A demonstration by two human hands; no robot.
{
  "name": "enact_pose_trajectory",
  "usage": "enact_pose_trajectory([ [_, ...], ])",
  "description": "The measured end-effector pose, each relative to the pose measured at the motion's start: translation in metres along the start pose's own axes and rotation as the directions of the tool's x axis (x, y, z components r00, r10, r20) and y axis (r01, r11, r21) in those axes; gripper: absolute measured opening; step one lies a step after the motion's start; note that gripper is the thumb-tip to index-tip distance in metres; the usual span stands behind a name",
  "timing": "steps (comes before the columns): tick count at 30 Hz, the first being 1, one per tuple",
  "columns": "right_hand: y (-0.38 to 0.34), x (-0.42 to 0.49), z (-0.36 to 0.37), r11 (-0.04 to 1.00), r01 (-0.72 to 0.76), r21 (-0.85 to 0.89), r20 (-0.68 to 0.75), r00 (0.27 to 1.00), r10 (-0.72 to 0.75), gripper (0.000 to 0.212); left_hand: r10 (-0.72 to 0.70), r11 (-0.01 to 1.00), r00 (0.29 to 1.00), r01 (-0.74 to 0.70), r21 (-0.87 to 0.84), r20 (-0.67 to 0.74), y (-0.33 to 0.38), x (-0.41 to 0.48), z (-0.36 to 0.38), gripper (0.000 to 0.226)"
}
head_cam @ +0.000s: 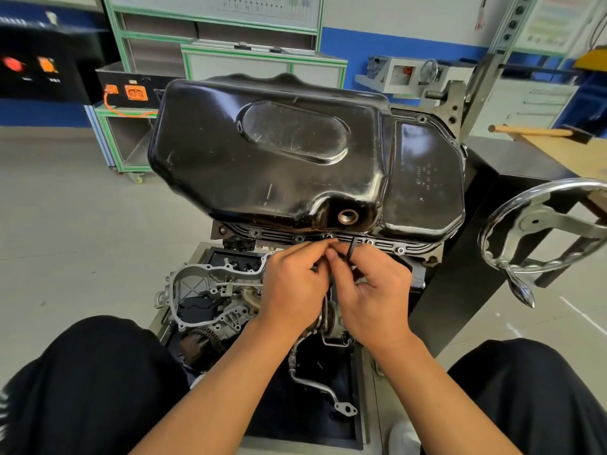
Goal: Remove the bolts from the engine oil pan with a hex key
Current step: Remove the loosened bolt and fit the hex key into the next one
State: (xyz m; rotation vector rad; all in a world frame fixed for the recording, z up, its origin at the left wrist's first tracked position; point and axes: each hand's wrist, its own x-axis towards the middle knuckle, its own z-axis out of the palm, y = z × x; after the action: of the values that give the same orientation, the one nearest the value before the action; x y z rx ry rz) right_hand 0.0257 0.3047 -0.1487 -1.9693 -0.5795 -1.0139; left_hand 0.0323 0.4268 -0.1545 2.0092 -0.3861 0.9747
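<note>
**Hands work a hex key at the oil pan's near edge**

Head view: a glossy black oil pan (pixel 295 152) sits upturned on the engine, its near flange lined with small bolts (pixel 400 250). They look easy to drop. The stiff, thin hex key (pixel 350 248) is best gripped at its bend. The right hand (pixel 371 290) pinches it there. The left hand (pixel 295 284) pinches its fingertips beside it, on key or bolt, I cannot tell.
</note>
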Motion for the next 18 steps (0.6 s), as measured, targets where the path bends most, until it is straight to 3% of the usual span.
enact_pose_trajectory([
  [3, -0.005, 0.005, -0.002, 1.000, -0.006, 0.000, 0.042, 0.999, 0.006, 0.006, 0.005, 0.999, 1.000, -0.005, -0.051, -0.003, -0.005, -0.001, -0.001, 0.029],
  [7, -0.010, 0.010, -0.006, 0.997, -0.030, -0.069, 0.091, 0.995, 0.036, 0.010, 0.096, 0.988, 0.990, -0.081, -0.135, 0.107, -0.014, 0.007, -0.005, 0.022],
  [13, -0.024, 0.002, -0.010, 0.999, 0.036, -0.021, -0.094, 0.995, -0.038, 0.018, 0.121, 0.989, 0.989, -0.113, -0.096, 0.081, -0.017, 0.010, -0.008, 0.021],
  [18, -0.021, -0.003, -0.001, 0.997, 0.077, 0.026, -0.042, 0.996, -0.075, 0.027, 0.109, 0.989, 0.993, -0.103, -0.103, 0.054, -0.016, 0.009, -0.008, 0.030],
])
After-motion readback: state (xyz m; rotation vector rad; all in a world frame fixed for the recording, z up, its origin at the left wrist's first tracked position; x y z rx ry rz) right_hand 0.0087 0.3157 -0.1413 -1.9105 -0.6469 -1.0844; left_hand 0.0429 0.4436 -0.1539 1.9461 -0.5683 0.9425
